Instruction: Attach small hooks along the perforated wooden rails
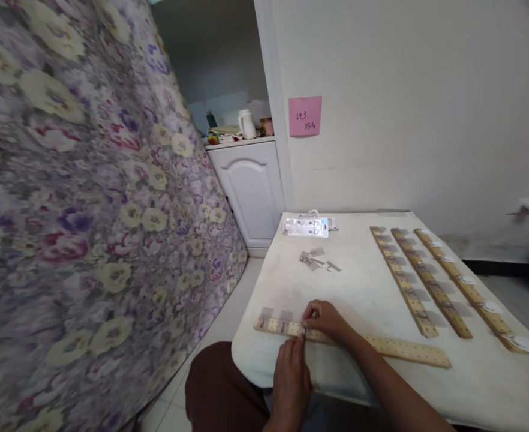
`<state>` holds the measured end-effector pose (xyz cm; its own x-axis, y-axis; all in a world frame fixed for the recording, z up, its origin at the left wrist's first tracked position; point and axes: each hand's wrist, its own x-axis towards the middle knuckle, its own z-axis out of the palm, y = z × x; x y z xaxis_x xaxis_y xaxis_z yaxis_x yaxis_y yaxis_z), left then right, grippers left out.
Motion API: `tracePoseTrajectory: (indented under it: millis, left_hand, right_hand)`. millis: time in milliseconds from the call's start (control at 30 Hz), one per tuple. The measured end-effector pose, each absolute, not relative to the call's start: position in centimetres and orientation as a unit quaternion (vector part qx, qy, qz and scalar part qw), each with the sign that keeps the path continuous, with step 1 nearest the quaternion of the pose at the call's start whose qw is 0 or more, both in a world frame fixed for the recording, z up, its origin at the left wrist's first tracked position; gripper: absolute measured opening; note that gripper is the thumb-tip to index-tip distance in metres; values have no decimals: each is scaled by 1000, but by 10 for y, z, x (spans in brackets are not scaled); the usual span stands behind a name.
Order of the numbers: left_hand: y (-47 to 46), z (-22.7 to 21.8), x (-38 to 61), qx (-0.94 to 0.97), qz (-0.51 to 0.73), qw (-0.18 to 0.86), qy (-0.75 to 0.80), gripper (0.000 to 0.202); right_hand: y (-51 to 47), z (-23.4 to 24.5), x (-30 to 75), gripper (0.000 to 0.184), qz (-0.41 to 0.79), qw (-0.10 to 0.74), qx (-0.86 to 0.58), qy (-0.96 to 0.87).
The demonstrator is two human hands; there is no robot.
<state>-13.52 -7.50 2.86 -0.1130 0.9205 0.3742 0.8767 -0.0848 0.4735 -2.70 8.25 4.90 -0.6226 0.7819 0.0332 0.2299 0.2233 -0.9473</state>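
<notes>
At lower centre of the frame, the right hand (328,321) pinches a metal hook (303,330) on a perforated wooden strip (408,350); the left hand (291,375) touches it, grip unclear. Mid-frame, a clear blister pack (294,227) holds metal pieces (313,231).

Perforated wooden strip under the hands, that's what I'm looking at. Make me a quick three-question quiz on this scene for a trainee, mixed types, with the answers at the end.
1. True or false: the left hand and the right hand are both at the near strip.
2. How many other wooden strips lie toward the right side of the table?
3. Where do the loose hooks lie? A: on the floor. B: on the table, beyond the near strip. C: on the person's lap.

Key: 1. True. 2. Three. 3. B.
</notes>
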Motion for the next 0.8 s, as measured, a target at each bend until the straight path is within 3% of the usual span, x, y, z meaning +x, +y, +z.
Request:
tracePoseTrajectory:
  millis: [200, 800]
  left_hand:
    - [-75, 29, -135, 662, 326, 25, 675, 60]
    - [-77, 25, -137, 664, 329, 6, 672, 57]
  right_hand:
    - [84, 48, -31, 5, 560, 241, -341, -715]
    - [84, 47, -27, 5, 555, 289, -308, -716]
